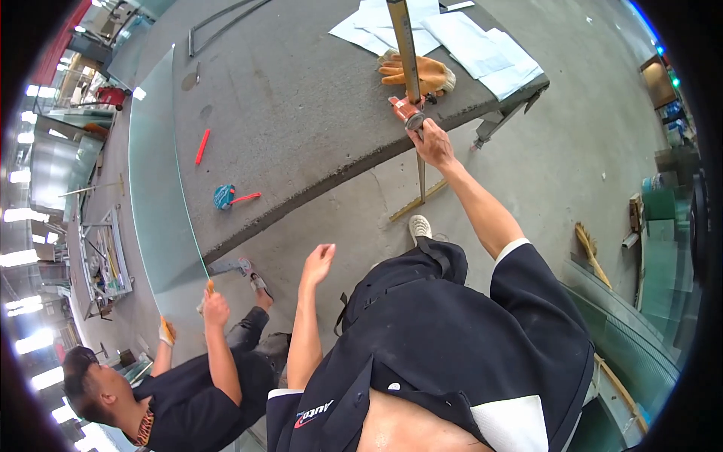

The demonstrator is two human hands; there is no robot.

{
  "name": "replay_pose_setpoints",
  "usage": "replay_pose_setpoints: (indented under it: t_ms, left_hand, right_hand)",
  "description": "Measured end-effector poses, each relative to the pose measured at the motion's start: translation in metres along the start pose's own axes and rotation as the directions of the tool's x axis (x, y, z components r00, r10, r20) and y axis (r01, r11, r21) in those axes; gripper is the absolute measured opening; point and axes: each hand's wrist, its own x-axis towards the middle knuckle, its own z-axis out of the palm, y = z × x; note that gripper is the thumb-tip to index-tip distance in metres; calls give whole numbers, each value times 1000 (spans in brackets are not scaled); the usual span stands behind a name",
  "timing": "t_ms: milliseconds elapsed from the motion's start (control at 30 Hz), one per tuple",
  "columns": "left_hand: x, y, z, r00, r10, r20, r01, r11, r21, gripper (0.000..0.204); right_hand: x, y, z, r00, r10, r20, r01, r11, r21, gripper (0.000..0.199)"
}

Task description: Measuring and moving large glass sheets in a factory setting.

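Note:
My right hand (434,143) reaches to the table's near edge, fingers closed round a small red-orange tool (407,111) with a round grey end; its exact kind I cannot make out. Right beside it, a long yellowish straightedge (404,45) stands out over the edge, its lower part showing below the table near a crossbar (418,200). An orange-palmed work glove (422,73) lies just behind the tool. Empty, my left hand (319,264) hangs in front of my body, fingers stretched out, apart from the table.
At left a co-worker in gloves (167,331) grips a large glass sheet (162,173) by the dark table (279,113). A teal tape measure (224,197) and a red marker-like stick (202,147) lie there. White papers (467,41) cover the far right corner. Glass panes (625,324) stand at right.

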Motion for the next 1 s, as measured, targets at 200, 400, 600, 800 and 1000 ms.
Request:
replay_pose_setpoints:
  t_ms: [200, 400, 600, 800, 1000]
  left_hand:
    - [-19, 176, 42, 895, 381, 231, -414, 903, 117, 47]
    - [-42, 311, 77, 699, 697, 159, -708, 644, 288, 57]
    - [-72, 377, 72, 360, 927, 99, -877, 301, 374, 28]
    - [-105, 391, 66, 179, 981, 73, -921, 141, 363, 20]
    - [-118, 393, 60, 145, 986, 86, -927, 105, 360, 20]
  right_hand:
    - [23, -70, -116, 980, -198, 16, 197, 980, 25, 23]
    - [62, -175, -228, 952, -298, -75, 301, 954, 22, 26]
    - [77, -236, -281, 884, -400, -241, 416, 909, 18, 31]
    - [79, -255, -301, 858, -398, -325, 437, 898, 54, 30]
    - [76, -272, -315, 856, -370, -361, 431, 896, 106, 33]
